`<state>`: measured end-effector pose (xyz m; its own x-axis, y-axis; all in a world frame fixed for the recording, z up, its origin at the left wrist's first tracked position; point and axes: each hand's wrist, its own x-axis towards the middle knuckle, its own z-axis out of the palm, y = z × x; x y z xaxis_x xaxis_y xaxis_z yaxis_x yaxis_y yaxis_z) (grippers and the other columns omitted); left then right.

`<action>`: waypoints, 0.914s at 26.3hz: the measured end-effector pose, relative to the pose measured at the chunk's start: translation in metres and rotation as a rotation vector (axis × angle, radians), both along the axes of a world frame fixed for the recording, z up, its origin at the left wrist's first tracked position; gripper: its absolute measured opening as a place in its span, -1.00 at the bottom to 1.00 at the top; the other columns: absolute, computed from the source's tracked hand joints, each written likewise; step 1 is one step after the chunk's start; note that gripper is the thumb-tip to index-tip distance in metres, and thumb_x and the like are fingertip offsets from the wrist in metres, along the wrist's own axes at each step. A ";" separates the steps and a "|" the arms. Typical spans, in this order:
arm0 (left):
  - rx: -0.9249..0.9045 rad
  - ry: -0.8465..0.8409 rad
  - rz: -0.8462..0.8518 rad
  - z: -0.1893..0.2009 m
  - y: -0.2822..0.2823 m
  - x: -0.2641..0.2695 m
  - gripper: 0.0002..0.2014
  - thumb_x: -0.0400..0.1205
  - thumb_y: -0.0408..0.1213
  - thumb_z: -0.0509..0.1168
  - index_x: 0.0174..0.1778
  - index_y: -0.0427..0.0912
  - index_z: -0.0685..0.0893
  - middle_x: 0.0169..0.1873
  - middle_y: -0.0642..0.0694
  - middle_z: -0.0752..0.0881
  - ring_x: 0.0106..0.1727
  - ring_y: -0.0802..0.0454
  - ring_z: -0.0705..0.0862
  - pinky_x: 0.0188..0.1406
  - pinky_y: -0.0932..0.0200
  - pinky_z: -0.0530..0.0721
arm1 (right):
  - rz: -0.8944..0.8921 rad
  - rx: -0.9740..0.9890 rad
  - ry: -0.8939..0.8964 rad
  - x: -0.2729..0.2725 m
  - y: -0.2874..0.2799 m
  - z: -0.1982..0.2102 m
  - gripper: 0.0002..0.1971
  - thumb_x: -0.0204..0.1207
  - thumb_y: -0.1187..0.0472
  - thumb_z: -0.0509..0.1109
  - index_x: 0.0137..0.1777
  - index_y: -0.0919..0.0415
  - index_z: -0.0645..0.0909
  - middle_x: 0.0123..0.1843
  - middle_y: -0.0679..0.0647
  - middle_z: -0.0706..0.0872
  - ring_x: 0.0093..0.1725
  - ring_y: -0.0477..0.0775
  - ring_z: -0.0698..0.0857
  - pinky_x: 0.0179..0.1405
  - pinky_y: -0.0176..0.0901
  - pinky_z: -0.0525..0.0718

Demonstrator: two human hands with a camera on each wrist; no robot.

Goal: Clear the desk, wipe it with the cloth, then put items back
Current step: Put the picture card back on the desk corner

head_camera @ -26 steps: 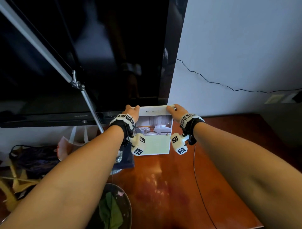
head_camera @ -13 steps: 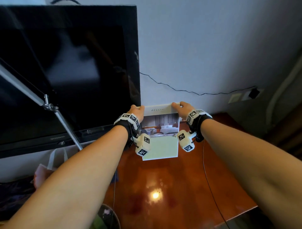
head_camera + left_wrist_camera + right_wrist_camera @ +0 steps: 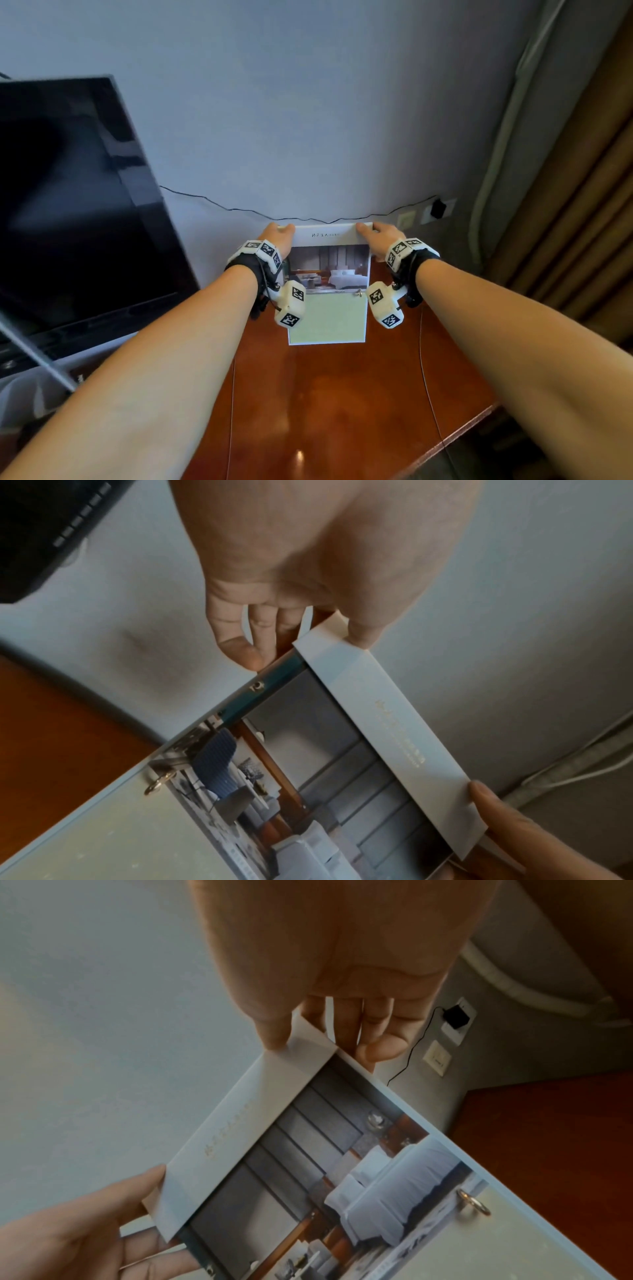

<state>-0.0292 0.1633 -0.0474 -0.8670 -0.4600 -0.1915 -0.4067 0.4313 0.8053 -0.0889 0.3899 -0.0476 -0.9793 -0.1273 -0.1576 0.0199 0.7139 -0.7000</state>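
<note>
Two hands are gripping one thing: I am holding a ring-bound booklet (image 3: 328, 294) by its top corners. My left hand (image 3: 278, 236) is pinching the top left corner, thumb on the white front strip and fingers (image 3: 240, 631) curling behind it. My right hand (image 3: 380, 238) is pinching the top right corner the same way, thumb in front, fingers (image 3: 377, 1031) behind. The booklet is facing me, its top edge close to the wall (image 3: 308, 120); its front is showing a bedroom photo above a pale green sheet. It is sitting over the far edge of the brown table (image 3: 342, 394); whether its bottom edge is touching the wood I cannot tell. A dark screen (image 3: 68, 205) is standing beyond the table's left edge. A thin black cable (image 3: 222, 202) is running along the wall to a plug (image 3: 438, 208) near the far right corner.
</note>
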 end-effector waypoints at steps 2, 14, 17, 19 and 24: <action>0.006 0.003 -0.007 0.008 0.028 -0.008 -0.55 0.57 0.06 0.10 0.12 -0.25 0.56 0.06 -0.39 0.68 0.00 -0.26 0.66 0.21 -0.24 0.71 | -0.003 -0.013 0.006 -0.012 0.027 0.002 -0.45 0.61 -0.31 0.15 0.40 0.05 0.51 0.22 0.20 0.64 0.13 0.26 0.68 0.23 0.23 0.71; -0.027 -0.020 -0.043 0.002 0.141 -0.129 -0.36 0.66 -0.09 0.16 0.46 -0.61 0.39 0.24 -0.45 0.65 -0.03 -0.32 0.72 -0.46 0.16 0.29 | -0.083 -0.132 -0.049 -0.107 0.145 -0.009 -0.53 0.69 -0.20 0.14 0.43 0.08 0.48 0.22 0.20 0.64 0.13 0.26 0.69 0.21 0.20 0.74; -0.003 -0.037 -0.073 -0.013 0.154 -0.172 -0.48 0.69 -0.18 0.16 0.36 -0.61 0.47 -0.33 -0.22 0.52 -0.41 -0.15 0.50 -0.44 0.17 0.31 | -0.109 -0.126 -0.073 -0.145 0.154 -0.022 -0.53 0.68 -0.20 0.15 0.41 0.09 0.49 0.20 0.19 0.63 0.09 0.24 0.68 0.20 0.19 0.74; -0.004 -0.069 -0.072 -0.027 0.157 -0.202 -0.62 0.68 -0.15 0.17 0.18 -0.46 0.57 -0.43 -0.14 0.41 -0.40 -0.13 0.47 -0.48 0.18 0.33 | -0.129 -0.107 -0.080 -0.171 0.157 -0.033 -0.51 0.66 -0.22 0.15 0.41 0.09 0.50 0.21 0.20 0.63 0.08 0.24 0.69 0.18 0.20 0.75; 0.125 -0.104 -0.113 -0.052 0.155 -0.263 -0.55 0.71 -0.13 0.17 0.35 -0.44 0.53 -0.10 -0.29 0.66 -0.24 -0.16 0.64 -0.32 0.10 0.60 | -0.165 -0.116 -0.124 -0.227 0.154 -0.053 -0.52 0.66 -0.17 0.18 0.43 0.10 0.51 0.24 0.22 0.64 0.10 0.27 0.71 0.13 0.21 0.77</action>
